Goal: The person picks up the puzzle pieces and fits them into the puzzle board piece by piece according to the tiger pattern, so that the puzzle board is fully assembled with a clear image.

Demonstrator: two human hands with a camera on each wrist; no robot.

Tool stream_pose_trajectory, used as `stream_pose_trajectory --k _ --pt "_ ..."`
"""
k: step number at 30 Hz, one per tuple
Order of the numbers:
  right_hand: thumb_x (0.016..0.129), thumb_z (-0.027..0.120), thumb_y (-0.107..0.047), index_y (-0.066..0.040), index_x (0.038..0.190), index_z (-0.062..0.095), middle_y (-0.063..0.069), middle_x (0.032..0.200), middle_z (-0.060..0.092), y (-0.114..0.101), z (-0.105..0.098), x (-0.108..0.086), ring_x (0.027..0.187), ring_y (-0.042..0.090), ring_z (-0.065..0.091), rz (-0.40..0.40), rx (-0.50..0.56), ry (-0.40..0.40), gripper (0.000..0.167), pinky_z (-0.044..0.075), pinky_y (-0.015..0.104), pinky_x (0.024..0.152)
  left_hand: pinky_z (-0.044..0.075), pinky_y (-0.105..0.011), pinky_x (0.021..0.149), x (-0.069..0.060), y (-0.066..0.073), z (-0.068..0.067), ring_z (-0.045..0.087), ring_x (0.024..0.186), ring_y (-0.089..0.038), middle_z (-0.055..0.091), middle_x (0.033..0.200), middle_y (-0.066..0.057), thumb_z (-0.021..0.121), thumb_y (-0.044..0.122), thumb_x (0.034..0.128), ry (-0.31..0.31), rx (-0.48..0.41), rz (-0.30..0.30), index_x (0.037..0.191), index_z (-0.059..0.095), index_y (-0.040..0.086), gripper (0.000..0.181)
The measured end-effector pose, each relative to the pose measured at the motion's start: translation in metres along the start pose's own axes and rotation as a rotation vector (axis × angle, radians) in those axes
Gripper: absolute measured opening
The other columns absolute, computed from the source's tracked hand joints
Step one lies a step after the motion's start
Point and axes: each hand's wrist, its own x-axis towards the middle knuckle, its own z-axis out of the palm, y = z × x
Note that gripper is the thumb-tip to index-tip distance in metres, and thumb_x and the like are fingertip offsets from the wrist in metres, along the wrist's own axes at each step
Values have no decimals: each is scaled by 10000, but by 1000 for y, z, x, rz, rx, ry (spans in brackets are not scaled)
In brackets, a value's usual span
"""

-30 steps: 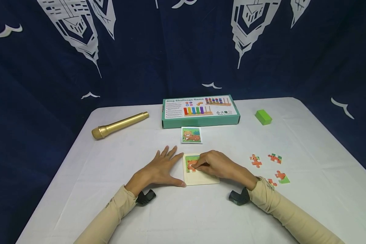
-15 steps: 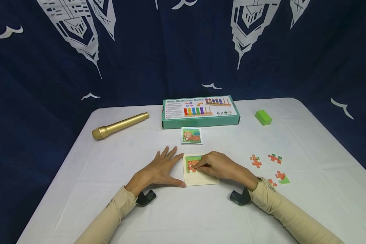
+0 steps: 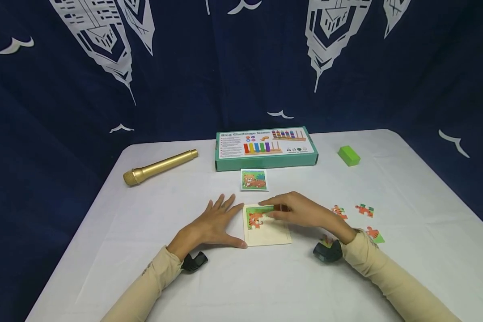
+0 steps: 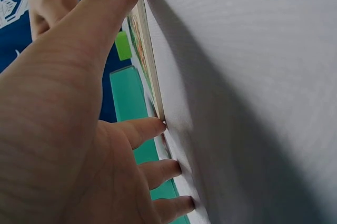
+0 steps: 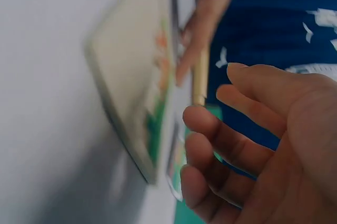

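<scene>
A cream puzzle board (image 3: 269, 237) lies on the table, with joined tiger pieces (image 3: 254, 220) along its upper left. My left hand (image 3: 212, 226) rests spread beside it, thumb and index finger at the board's left edge. Over the board's upper right is my right hand (image 3: 299, 210), its thumb and index finger apart. In the right wrist view the fingers of the right hand (image 5: 247, 140) are loosely bent and hold nothing. Loose pieces lie to the right: one (image 3: 339, 212), another (image 3: 364, 210), a third (image 3: 374, 234), and one partly hidden by the wrist camera (image 3: 327, 241).
Behind the board lies a tiger picture card (image 3: 254, 180), in front of a green game box (image 3: 265, 163). A gold microphone (image 3: 161, 167) lies at the back left and a green block (image 3: 349, 155) at the back right. The table has a white cloth (image 3: 241, 286).
My right hand has lifted off the tiger pieces and shifted slightly right, its finger and thumb spreading apart. More of the pieces on the board shows. My left hand has stayed in place.
</scene>
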Motion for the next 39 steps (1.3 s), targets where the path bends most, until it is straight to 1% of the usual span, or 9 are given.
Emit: stream_pose_trajectory --k 2,4,10,13,17,22,26,30,39 --pt "932 637 -201 -88 1294 610 -25 888 648 4 -11 -5 705 117 526 24 12 38 380 459 241 614 42 -580 1153 1 0 0 -9 1467 -358 85 1609 -100 696 723 670 4 2 1 1527 263 199 1094" --pt "926 645 -188 -78 1284 613 -23 905 646 9 -21 -13 754 130 548 43 4 82 376 484 257 655 41 -579 1153 1 1 1 -11 1467 -357 86 1609 -100 700 720 668 6 1 2 1527 263 199 1096" --pt "884 698 -169 -60 1246 629 82 1085 648 31 -42 -46 891 187 595 104 -65 184 384 526 322 756 38 -584 1151 0 0 1 -3 1467 -362 93 1608 -105 707 719 662 11 -3 1 1525 273 193 1100" --pt "861 727 -214 -62 1257 619 117 1168 613 41 -47 -65 931 214 588 168 -87 188 438 520 337 765 37 -581 1152 -1 -1 1 -4 1467 -359 95 1608 -101 711 714 661 12 -6 -2 1524 275 197 1097" --pt "830 758 -246 -73 1260 617 96 1133 606 52 -49 -87 909 208 562 239 -103 183 485 484 284 726 31 -581 1152 -1 0 1 -6 1467 -360 91 1608 -102 716 707 662 11 -15 -1 1524 274 192 1097" --pt "807 776 -264 -83 1249 624 65 1061 604 63 -49 -106 865 181 517 277 -143 189 501 451 269 708 33 -585 1150 -1 0 0 -5 1467 -360 89 1608 -102 713 710 663 11 -12 -1 1525 270 191 1099" --pt "802 778 -289 -94 1235 628 66 1036 584 68 -50 -115 842 174 477 317 -155 190 498 428 265 690 29 -576 1153 -1 1 1 -11 1468 -353 81 1610 -96 712 709 665 8 -14 -5 1527 264 196 1099" --pt "801 776 -308 -109 1203 639 60 1011 560 72 -50 -119 825 174 459 354 -166 182 468 412 264 673 27 -575 1154 0 0 1 -14 1469 -352 82 1611 -92 713 709 663 10 -14 -5 1527 264 203 1098" --pt "782 791 -286 -100 1139 630 43 964 542 76 -46 -119 818 165 463 371 -209 197 433 415 275 678 28 -579 1152 0 0 2 -16 1468 -353 83 1610 -96 714 713 658 10 -14 -4 1526 266 202 1103"
